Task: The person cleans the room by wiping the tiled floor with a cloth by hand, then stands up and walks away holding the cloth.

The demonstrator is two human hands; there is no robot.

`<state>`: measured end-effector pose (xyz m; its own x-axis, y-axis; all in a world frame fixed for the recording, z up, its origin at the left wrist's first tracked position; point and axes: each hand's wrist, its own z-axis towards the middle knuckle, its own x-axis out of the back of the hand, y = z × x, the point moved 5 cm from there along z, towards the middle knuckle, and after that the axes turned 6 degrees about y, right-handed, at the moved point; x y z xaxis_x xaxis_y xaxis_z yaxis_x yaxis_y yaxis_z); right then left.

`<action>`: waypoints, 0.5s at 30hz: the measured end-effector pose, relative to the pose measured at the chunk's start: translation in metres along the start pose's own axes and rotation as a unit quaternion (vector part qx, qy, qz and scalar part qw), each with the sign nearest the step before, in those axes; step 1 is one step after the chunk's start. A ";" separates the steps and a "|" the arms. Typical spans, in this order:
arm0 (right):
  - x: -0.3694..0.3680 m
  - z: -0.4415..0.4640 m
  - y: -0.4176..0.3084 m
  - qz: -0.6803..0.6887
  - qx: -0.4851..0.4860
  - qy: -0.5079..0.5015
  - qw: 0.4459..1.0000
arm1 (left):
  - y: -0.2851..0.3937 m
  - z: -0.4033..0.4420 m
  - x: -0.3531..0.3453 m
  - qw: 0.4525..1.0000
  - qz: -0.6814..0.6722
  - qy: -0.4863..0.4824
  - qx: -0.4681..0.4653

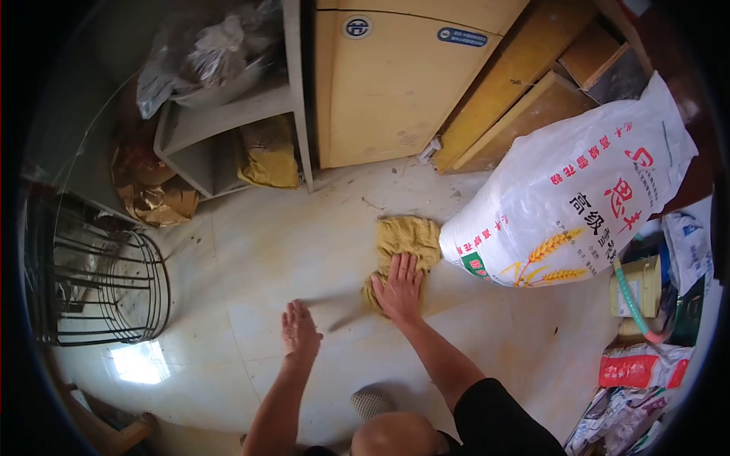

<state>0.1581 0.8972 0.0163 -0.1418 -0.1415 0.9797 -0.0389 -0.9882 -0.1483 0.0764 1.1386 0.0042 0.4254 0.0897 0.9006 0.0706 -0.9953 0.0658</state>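
My right hand (pixel 400 290) lies flat on a yellow-brown cloth (pixel 407 232), fingers stretched out and pressing it to the tiled floor. The cloth is rumpled, and its far right corner meets the base of a big white flour sack (pixel 555 197). To the left, my left hand (pixel 301 331) hovers apart from the cloth with fingers extended and slightly bent, holding nothing. A shadow falls on the floor between the two hands.
A pale yellow cabinet (pixel 388 83) stands ahead, beside wooden boards (pixel 517 91). Grey shelving (pixel 228 114) holds bags at the upper left. A black wire rack (pixel 114 281) is on the left. Bags and a yellow tub (pixel 637 289) line the right side. Debris dots the floor (pixel 304 243).
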 end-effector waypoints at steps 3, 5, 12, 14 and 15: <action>-0.013 0.055 0.017 -0.010 -0.015 -0.044 0.999 | 0.015 0.009 -0.008 0.998 0.052 0.001 0.019; -0.041 0.103 0.047 -0.049 -0.053 -0.035 0.997 | 0.013 0.010 -0.012 0.998 0.053 0.002 0.016; -0.055 0.214 0.076 -0.017 -0.280 -0.090 0.956 | -0.001 -0.001 -0.006 0.999 -0.045 0.017 -0.013; -0.093 0.224 0.048 -0.022 -0.214 -0.085 0.973 | 0.000 0.002 -0.006 0.998 -0.058 0.019 -0.012; -0.087 0.219 0.013 0.034 -0.201 -0.078 0.976 | 0.000 0.003 -0.006 0.998 -0.067 0.010 -0.006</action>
<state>0.3868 0.8837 -0.0413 -0.0073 -0.2444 0.9697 -0.4240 -0.8775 -0.2243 0.0766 1.1379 -0.0029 0.3941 0.2216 0.8919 0.1142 -0.9748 0.1918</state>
